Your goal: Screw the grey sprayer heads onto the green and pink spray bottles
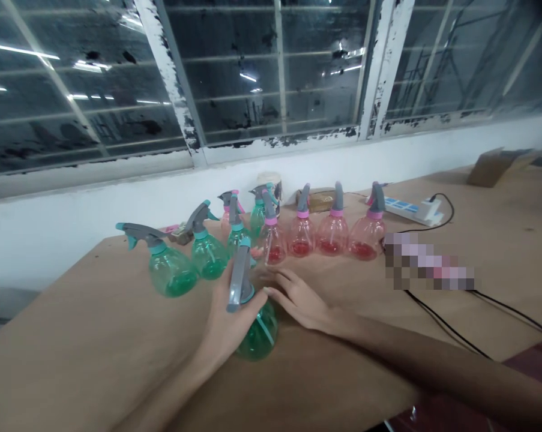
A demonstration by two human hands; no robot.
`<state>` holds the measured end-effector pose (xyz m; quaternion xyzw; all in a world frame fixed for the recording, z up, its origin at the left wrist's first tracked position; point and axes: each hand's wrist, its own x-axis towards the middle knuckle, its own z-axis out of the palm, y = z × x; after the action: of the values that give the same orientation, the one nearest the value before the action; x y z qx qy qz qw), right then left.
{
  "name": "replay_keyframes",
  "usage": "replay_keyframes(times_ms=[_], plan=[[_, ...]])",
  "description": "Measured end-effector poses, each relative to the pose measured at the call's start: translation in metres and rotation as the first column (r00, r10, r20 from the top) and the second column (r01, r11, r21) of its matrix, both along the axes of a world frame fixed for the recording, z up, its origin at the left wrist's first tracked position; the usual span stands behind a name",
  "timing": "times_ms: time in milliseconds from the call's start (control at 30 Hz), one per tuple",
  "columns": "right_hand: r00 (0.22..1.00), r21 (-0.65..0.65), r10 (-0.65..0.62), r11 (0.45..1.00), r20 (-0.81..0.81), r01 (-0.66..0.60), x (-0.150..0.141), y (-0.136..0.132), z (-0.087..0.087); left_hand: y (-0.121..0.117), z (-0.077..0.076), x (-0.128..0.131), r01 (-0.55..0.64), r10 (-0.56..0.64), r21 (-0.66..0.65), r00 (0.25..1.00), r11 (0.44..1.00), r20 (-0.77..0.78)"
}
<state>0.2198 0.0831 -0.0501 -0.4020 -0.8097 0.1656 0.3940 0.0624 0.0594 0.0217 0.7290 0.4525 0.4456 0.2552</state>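
The left hand [223, 324] is wrapping its grip around the neck of a rounded, translucent green plastic spray bottle [262, 336] with a grey trigger head. The bottle is sitting over the near part of the light-brown wooden counter [95, 348]; base contact: cannot tell. The right hand [304, 303] is bringing its loosely bent fingers to the bottle's neck, thumb tip meeting the left thumb; whether its grip is holding anything, cannot tell. Behind, two similar green bottles [171, 273] are standing to the left, and four translucent pink bottles [334, 234] with red liquid are lining up to the right, near a white-and-blue power strip [401, 209].
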Motion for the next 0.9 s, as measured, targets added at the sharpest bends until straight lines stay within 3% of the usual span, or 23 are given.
replay_keyframes(times_ms=[100, 233, 367, 667, 767, 900], plan=[[1.0, -0.079, -0.011, 0.997, 0.005, 0.012, -0.001, 0.013, -0.012, 0.001, 0.002, 0.001, 0.041, -0.041, 0.01, 0.998, 0.999, -0.044], [0.994, -0.042, 0.036, 0.999, 0.106, -0.032, -0.002, 0.019, -0.019, 0.003, 0.001, 0.007, 0.08, -0.081, -0.025, 0.994, 0.997, -0.07], [0.978, -0.019, 0.063, 0.998, 0.197, -0.061, 0.0, 0.014, -0.02, 0.002, 0.003, 0.014, 0.08, -0.083, -0.048, 0.995, 0.996, -0.057], [0.974, -0.062, 0.082, 0.996, 0.21, -0.071, 0.011, 0.01, -0.017, -0.005, 0.011, 0.012, 0.07, -0.067, 0.016, 0.988, 0.997, -0.142], [0.977, -0.078, 0.076, 0.995, 0.201, -0.061, 0.012, 0.009, -0.016, -0.005, 0.012, 0.01, 0.107, -0.103, 0.012, 0.978, 0.994, -0.179], [0.976, -0.076, 0.085, 0.995, 0.201, -0.071, 0.012, 0.009, -0.017, -0.004, 0.012, 0.011, 0.159, -0.162, -0.03, 0.98, 0.987, -0.113]])
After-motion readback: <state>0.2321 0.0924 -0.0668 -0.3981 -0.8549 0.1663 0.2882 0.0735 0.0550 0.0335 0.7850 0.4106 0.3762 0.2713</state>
